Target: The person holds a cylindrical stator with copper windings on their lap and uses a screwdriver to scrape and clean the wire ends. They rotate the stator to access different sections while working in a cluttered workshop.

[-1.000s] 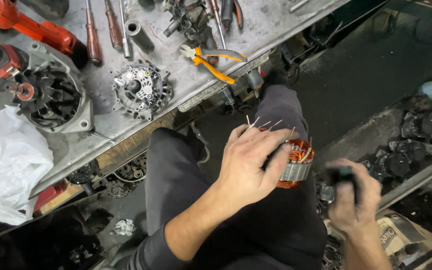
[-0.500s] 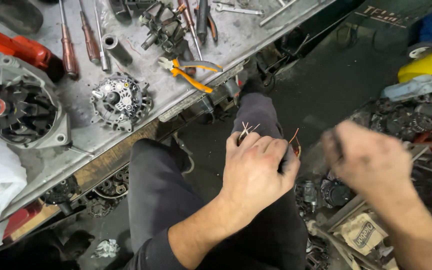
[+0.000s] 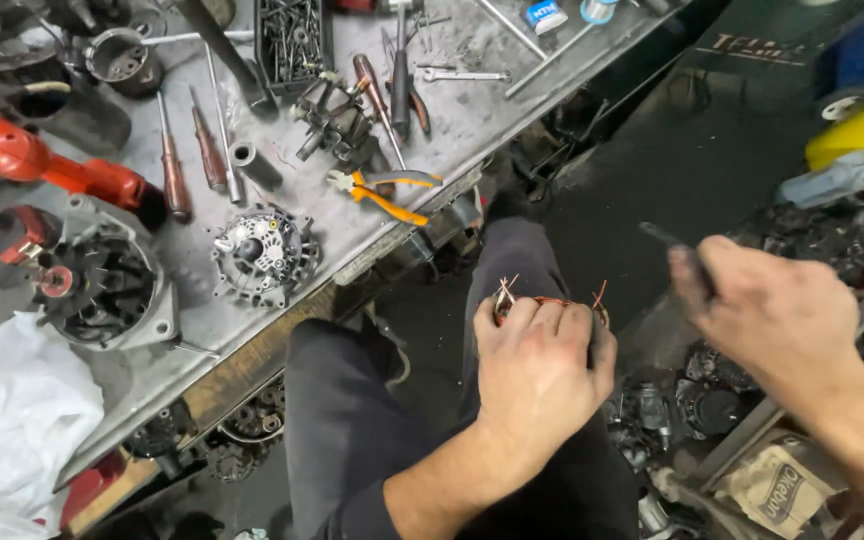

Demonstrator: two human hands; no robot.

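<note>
My left hand (image 3: pixel 537 375) rests on my right thigh and grips a round stator with copper windings (image 3: pixel 550 302). Only the stator's top rim and its thin wire ends show above my fingers. To the right, at about the same height, my right hand (image 3: pixel 767 310) is raised and closed around a thin dark tool (image 3: pixel 674 243), whose tip sticks out to the upper left. The two hands are a short way apart and do not touch. My legs in dark trousers (image 3: pixel 352 420) fill the lower middle.
A grey metal workbench (image 3: pixel 202 330) slants across the upper left. On it lie an alternator housing (image 3: pixel 102 290), a rear alternator cover (image 3: pixel 257 250), orange-handled pliers (image 3: pixel 387 195), screwdrivers (image 3: pixel 172 165), a red power tool (image 3: pixel 32 160) and a screw tray (image 3: pixel 292 40). White cloth (image 3: pixel 12 430) lower left; dark alternator parts (image 3: pixel 692 410) on the floor.
My right hand has risen and moved right with the dark tool. My left hand has turned the stator so the windings are mostly hidden. The camera has tilted toward the bench.
</note>
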